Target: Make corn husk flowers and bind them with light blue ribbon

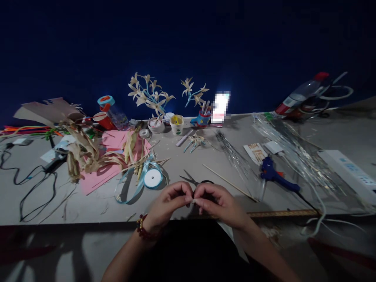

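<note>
My left hand (177, 197) and my right hand (216, 201) meet at the table's front edge, fingertips almost touching. Both pinch a small pale piece (193, 201), possibly corn husk; most of it is hidden by the fingers. Just behind the hands lie black scissors (189, 178) with the blades apart, partly covered by my fingers. To the left is a spool of light blue ribbon (153, 178) with a loose loop. A thin stick (226, 180) lies to the right. Farther back, small husk flowers with blue stems (195, 141) rest on the table.
Dried corn husks (85, 147) cover pink paper (96, 180) at left, near black cables (35, 188). Husk flower branches (151, 94) stand in a cup at the back, beside a bright blurred screen (220, 107). Wires (235, 152), a blue glue gun (276, 176) and a bottle (299, 96) are at right.
</note>
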The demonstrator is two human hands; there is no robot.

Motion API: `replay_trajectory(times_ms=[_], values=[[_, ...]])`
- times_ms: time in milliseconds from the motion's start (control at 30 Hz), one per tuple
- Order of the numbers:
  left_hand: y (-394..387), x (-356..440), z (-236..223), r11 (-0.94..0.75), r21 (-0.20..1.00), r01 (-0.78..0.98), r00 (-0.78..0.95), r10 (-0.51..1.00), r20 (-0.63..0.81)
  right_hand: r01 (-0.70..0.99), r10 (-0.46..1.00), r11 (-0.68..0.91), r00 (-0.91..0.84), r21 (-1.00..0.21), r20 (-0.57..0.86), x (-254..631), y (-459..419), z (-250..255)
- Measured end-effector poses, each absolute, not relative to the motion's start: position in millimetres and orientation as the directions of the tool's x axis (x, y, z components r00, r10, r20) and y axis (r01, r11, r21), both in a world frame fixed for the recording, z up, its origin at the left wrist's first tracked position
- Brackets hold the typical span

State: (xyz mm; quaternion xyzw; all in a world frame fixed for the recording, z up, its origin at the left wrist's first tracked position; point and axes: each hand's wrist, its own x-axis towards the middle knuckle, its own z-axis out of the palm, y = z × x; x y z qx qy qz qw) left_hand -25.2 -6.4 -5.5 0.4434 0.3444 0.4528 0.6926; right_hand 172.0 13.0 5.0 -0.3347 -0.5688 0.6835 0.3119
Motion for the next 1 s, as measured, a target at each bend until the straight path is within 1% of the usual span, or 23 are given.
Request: replay_trajectory(times_ms=[67, 167, 233, 267, 333, 400, 467, 533, 600, 667, 733, 767, 800, 867, 933, 1000], values=[[-7.1, -23.7, -5.9, 0.241, 0.898, -0.369, 0.374, 0.923, -0.094, -0.109, 0.802, -0.205, -0.589, -0.973, -0.104, 172.2, 13.2, 1.5], [-7.0, -21.7, -7.8, 0.316, 0.822, -0.475, 0.415, 0.904, -0.108, -0.223, 0.794, -0.287, -0.599, -0.932, -0.101, 172.0, 12.7, -3.0], [-6.7, -21.7, -8.2, 0.322, 0.790, -0.521, 0.398, 0.911, -0.109, -0.268, 0.799, -0.308, -0.594, -0.913, -0.095, 172.0, 12.5, -4.5], [-6.7, -22.1, -7.8, 0.303, 0.799, -0.520, 0.372, 0.922, -0.108, -0.275, 0.801, -0.311, -0.592, -0.910, -0.095, 172.1, 12.5, -4.8], [-7.2, -23.5, -5.6, 0.248, 0.852, -0.461, 0.323, 0.941, -0.099, -0.257, 0.801, -0.312, -0.589, -0.915, -0.107, 172.5, 12.9, -5.0], [-8.3, -24.8, -2.5, 0.208, 0.908, -0.364, 0.313, 0.945, -0.091, -0.217, 0.798, -0.316, -0.588, -0.923, -0.135, 172.4, 13.0, -5.1], [-9.0, -25.0, -0.2, 0.193, 0.933, -0.303, 0.335, 0.938, -0.085, -0.193, 0.797, -0.321, -0.584, -0.927, -0.154, 171.5, 12.3, -5.2], [-9.0, -24.0, 0.2, 0.202, 0.932, -0.301, 0.353, 0.932, -0.088, -0.206, 0.799, -0.331, -0.581, -0.921, -0.157, 170.0, 10.5, -4.9], [-8.4, -22.1, -1.2, 0.242, 0.902, -0.358, 0.373, 0.923, -0.099, -0.251, 0.807, -0.338, -0.573, -0.907, -0.142, 168.8, 8.3, -4.2], [-7.5, -20.4, -2.9, 0.290, 0.846, -0.448, 0.390, 0.915, -0.107, -0.312, 0.822, -0.338, -0.558, -0.888, -0.117, 168.5, 6.7, -3.4], [-7.2, -19.7, -3.4, 0.296, 0.801, -0.521, 0.375, 0.922, -0.096, -0.354, 0.838, -0.326, -0.537, -0.876, -0.095, 169.3, 6.4, -3.1], [-7.5, -19.9, -2.9, 0.280, 0.799, -0.533, 0.353, 0.931, -0.091, -0.359, 0.841, -0.322, -0.533, -0.876, -0.091, 169.9, 6.7, -3.2], [-8.0, -20.4, -1.9, 0.257, 0.814, -0.521, 0.330, 0.940, -0.086, -0.352, 0.839, -0.321, -0.536, -0.879, -0.092, 170.6, 7.3, -3.6], [-9.6, -21.5, 1.1, 0.214, 0.873, -0.438, 0.303, 0.950, -0.081, -0.310, 0.824, -0.321, -0.558, -0.895, -0.102, 171.5, 8.5, -4.5], [-11.3, -22.0, 3.7, 0.186, 0.921, -0.341, 0.318, 0.945, -0.073, -0.268, 0.810, -0.316, -0.575, -0.910, -0.112, 171.3, 9.1, -5.4], [-12.4, -21.6, 4.1, 0.172, 0.937, -0.303, 0.346, 0.936, -0.060, -0.250, 0.810, -0.306, -0.575, -0.919, -0.113, 170.2, 8.8, -5.5]])
